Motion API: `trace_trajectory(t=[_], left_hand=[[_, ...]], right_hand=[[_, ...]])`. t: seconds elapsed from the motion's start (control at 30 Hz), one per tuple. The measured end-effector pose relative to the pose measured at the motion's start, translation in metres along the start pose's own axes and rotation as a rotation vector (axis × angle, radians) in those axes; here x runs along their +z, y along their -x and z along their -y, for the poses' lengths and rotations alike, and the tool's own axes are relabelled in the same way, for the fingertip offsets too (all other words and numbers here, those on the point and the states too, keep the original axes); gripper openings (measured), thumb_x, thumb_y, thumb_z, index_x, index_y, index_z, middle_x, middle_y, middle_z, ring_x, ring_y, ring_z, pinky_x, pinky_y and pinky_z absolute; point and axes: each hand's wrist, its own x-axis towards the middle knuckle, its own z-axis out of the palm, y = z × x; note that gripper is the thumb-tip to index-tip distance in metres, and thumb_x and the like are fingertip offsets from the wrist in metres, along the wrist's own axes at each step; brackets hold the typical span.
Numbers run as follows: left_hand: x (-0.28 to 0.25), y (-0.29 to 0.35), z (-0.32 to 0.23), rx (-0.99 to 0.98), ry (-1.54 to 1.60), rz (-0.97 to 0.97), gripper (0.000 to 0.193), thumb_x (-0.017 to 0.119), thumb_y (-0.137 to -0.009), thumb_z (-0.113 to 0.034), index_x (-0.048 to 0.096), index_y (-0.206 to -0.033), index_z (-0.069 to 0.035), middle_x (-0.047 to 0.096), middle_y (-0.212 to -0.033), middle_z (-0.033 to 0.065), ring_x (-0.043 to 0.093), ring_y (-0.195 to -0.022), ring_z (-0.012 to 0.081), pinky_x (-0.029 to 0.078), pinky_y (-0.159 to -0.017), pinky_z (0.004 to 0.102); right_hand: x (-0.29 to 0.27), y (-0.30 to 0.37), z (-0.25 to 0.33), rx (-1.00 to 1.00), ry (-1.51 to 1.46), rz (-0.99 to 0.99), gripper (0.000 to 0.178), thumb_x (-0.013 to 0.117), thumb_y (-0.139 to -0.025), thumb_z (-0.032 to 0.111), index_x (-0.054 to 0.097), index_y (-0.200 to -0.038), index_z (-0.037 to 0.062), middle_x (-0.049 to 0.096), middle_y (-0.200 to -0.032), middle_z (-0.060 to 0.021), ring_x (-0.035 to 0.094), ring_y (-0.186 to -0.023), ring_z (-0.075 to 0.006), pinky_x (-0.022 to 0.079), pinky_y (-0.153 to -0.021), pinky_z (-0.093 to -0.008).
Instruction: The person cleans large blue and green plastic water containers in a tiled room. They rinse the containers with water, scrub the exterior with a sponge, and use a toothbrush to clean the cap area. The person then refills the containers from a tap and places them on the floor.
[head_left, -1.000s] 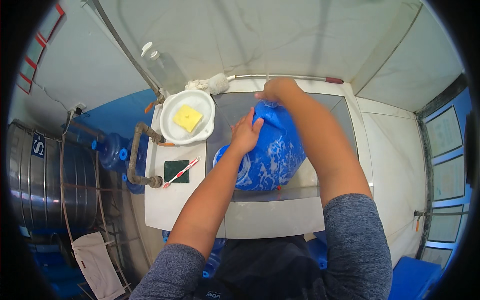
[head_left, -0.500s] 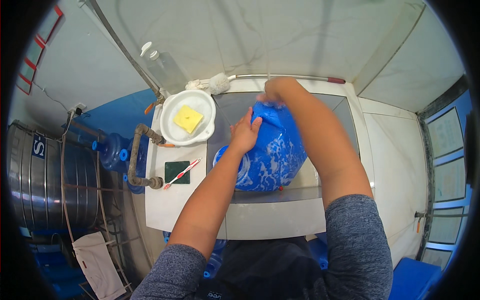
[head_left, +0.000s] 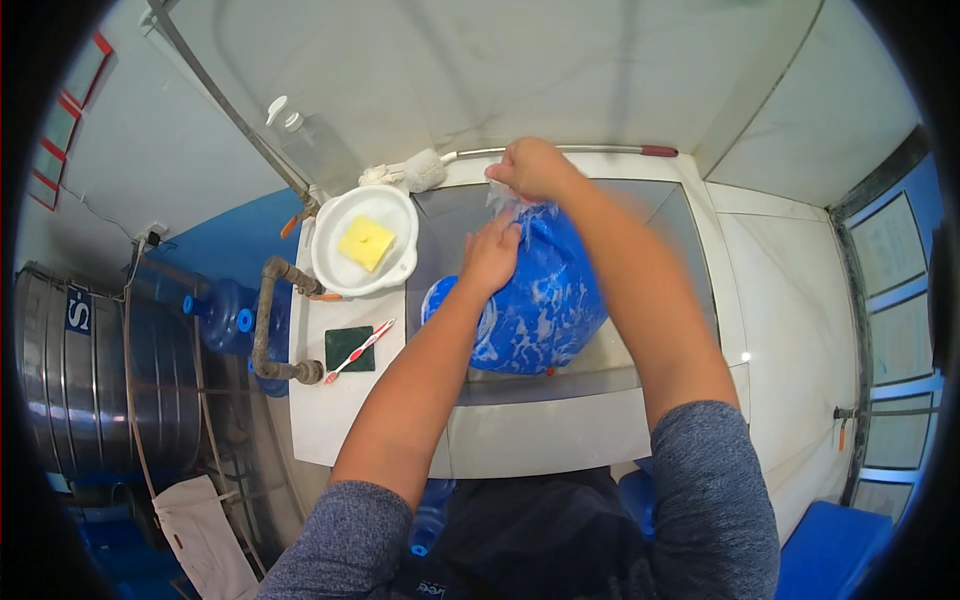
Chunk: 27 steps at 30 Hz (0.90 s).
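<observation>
A blue water jug [head_left: 545,310] with white suds on its side lies in the grey sink. A round blue end [head_left: 440,298] shows at its left, partly behind my left forearm. My left hand [head_left: 490,252] rests on the jug's upper left side, fingers stretched toward the far end. At that far end my right hand [head_left: 530,168] is closed in a pinch. Beneath its fingers a strip of whitish, see-through film or foam [head_left: 498,198] reaches down to the jug; its exact kind is unclear.
Left of the sink [head_left: 435,225] stands a white basin [head_left: 322,250] with a yellow sponge [head_left: 366,243]. Nearer lie a green scouring pad [head_left: 345,343] and a toothbrush [head_left: 362,350]. Pipes [head_left: 262,320] rise at the counter's left. A long-handled brush [head_left: 426,171] lies along the back.
My right hand has lifted slightly away from the jug's far end, and whitish material now stretches below its fingers. My left hand stays on the jug. The whole view has shifted a little.
</observation>
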Motion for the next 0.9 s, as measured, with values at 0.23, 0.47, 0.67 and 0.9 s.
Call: trace_trajectory(t=[0.23,0.47,0.67,0.9], left_hand=[[-0.009,-0.026,-0.041,0.554,-0.050,0.171,0.043,0.045,-0.100,-0.039,0.064,-0.125,-0.011,0.065,-0.126,0.0174,0.054,-0.129,0.0369,0.024,-0.117,0.0624],[-0.020,-0.057,-0.043,0.209,-0.655,-0.057,0.062,0.044,-0.099,-0.054,0.044,-0.150,-0.019,0.038,-0.157,0.0191,0.032,-0.147,0.0393,0.019,-0.117,0.0674],[-0.001,-0.054,-0.064,0.448,-0.638,0.130,0.070,0.041,-0.099,-0.060,0.038,-0.155,-0.018,0.033,-0.161,0.0176,0.029,-0.149,0.0379,0.016,-0.115,0.0716],[0.005,-0.072,-0.058,0.607,-0.646,0.225,0.070,0.037,-0.101,-0.057,0.029,-0.159,-0.020,0.026,-0.165,0.0127,0.023,-0.151,0.0402,0.014,-0.120,0.0645]], right_hand=[[0.043,0.102,-0.056,-0.262,0.389,-0.546,0.037,0.056,-0.098,0.043,0.068,-0.106,0.0091,0.072,-0.098,-0.0165,0.067,-0.090,-0.0369,0.051,-0.084,-0.0487],[0.049,0.151,-0.081,0.006,0.632,-0.378,0.039,0.053,-0.100,0.039,0.063,-0.119,0.0067,0.071,-0.104,-0.0135,0.068,-0.095,-0.0343,0.047,-0.091,-0.0479],[0.067,0.168,-0.063,0.089,0.567,-0.453,0.036,0.049,-0.103,0.034,0.058,-0.124,0.0064,0.071,-0.104,-0.0160,0.069,-0.095,-0.0334,0.046,-0.091,-0.0492],[0.067,0.149,-0.062,0.253,0.508,-0.432,0.035,0.046,-0.105,0.033,0.057,-0.126,0.0076,0.070,-0.103,-0.0157,0.069,-0.096,-0.0329,0.045,-0.091,-0.0493]])
